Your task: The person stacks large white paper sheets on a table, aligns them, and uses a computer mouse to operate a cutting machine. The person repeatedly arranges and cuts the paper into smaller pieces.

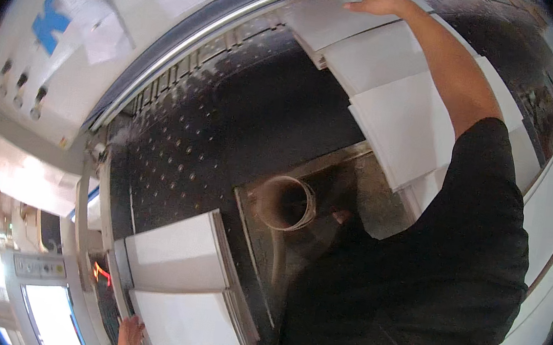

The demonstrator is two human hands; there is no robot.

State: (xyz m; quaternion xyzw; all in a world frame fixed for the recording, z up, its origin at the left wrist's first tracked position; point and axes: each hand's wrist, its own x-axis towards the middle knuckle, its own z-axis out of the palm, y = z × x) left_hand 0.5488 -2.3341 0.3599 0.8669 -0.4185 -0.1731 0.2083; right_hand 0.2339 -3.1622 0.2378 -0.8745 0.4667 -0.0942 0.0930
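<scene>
My right arm, in a black sleeve, reaches to the far side, and my right hand (376, 2) lies over the far end of a row of white sheet stacks (405, 122). Its fingers stretch to the left, spread apart, with nothing visible in them. Down at the lower left, my left hand (131, 338) is at the outer edge of the near white sheet stacks (180, 325). The lower edge of the picture cuts it off. Its visible fingers look extended, and I see nothing held. Between the two groups of stacks spreads a dark table (185, 135) dotted with small shiny spots.
A long metal bar (204, 31) borders the table beneath a white machine housing (60, 93) with knobs and taped papers. A lit screen (52, 314) stands at lower left. A round open cylinder (286, 204) sits below the table edge. More white sheets (536, 284) lie at far right.
</scene>
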